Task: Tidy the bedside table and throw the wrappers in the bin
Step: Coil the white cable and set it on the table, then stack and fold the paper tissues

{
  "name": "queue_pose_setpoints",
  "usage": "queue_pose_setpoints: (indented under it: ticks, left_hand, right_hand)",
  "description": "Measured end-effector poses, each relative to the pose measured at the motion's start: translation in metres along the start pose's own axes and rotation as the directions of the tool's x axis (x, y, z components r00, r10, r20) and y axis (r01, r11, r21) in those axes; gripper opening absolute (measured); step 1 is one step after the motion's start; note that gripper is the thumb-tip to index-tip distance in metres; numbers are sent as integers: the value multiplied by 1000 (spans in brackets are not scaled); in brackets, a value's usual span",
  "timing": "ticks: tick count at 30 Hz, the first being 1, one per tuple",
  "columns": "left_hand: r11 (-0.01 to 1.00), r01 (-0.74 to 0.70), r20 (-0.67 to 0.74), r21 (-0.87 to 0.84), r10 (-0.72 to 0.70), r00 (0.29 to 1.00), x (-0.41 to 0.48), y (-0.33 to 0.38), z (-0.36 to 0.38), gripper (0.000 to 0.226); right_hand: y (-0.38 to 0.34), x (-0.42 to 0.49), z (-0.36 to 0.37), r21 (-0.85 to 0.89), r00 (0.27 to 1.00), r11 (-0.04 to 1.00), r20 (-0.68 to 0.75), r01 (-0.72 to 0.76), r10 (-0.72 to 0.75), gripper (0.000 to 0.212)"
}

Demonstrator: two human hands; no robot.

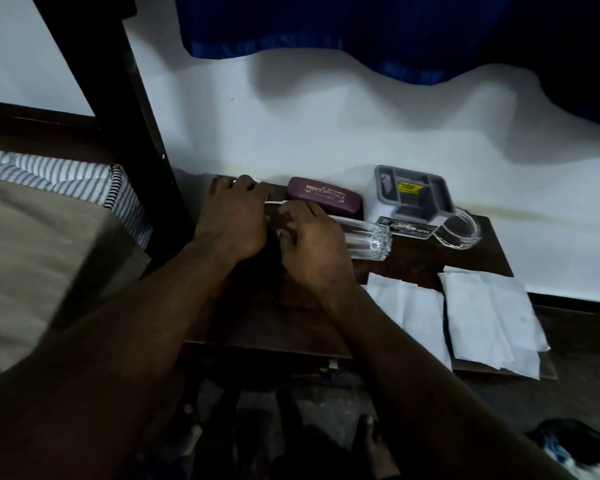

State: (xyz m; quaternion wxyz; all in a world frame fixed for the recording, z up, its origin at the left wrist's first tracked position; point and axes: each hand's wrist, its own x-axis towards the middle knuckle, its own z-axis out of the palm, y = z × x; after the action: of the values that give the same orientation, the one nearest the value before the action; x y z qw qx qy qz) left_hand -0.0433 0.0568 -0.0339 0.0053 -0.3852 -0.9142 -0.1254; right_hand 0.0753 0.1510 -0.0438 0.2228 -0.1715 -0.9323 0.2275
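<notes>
At the bench's [274,317] far-left corner, left hand [234,220] and right hand [312,244] curl over something thin and white — grip unclear. Paper wrappers [492,317] at the near-right edge: light, limp, best pinched mid-sheet.

Dark matt wooden table [465,261]; glossy clear glass tumbler [368,237] at centre; matt white paper sheets [492,313] lower right.

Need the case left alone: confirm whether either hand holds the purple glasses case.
No, the purple glasses case lies untouched on the table.
</notes>
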Motion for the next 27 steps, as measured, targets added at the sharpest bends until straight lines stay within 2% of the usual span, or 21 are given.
queue_pose_setpoints:
  ticks: [5,10,13,17,19,21,23,27]
  left_hand:
    - [992,-44,-19,-116,42,999,-24,23,-9,45]
    - [970,-114,-10,-214,115,993,-54,63,-17,37]
    - [960,-156,26,-233,167,986,-75,90,-20,37]
    - [940,-189,47,-285,211,976,-100,123,-20,27]
    - [937,-188,78,-294,219,973,-108,137,-17,25]
    - [939,-183,121,-291,225,967,-112,147,-10,24]
    - [937,-198,157,-286,250,955,-112,155,-2,24]
    - [943,-217,213,-251,272,938,-96,164,9,27]
  right_hand:
    - [9,-24,-35,32,998,999,-51,-27,29,32]
    - [25,-69,-78,-35,991,998,-128,-50,45,26]
    - [35,-92,-100,23,987,996,-131,-89,91,16]
    - [47,-118,-121,28,978,979,-46,-201,202,17]
    - [53,-128,-130,-7,961,963,62,-268,268,20]
    - [60,-137,-141,-77,911,935,211,-347,356,21]
    - [67,-142,-150,-142,865,915,299,-377,403,21]
    - [89,-144,-163,-171,846,898,302,-406,440,18]
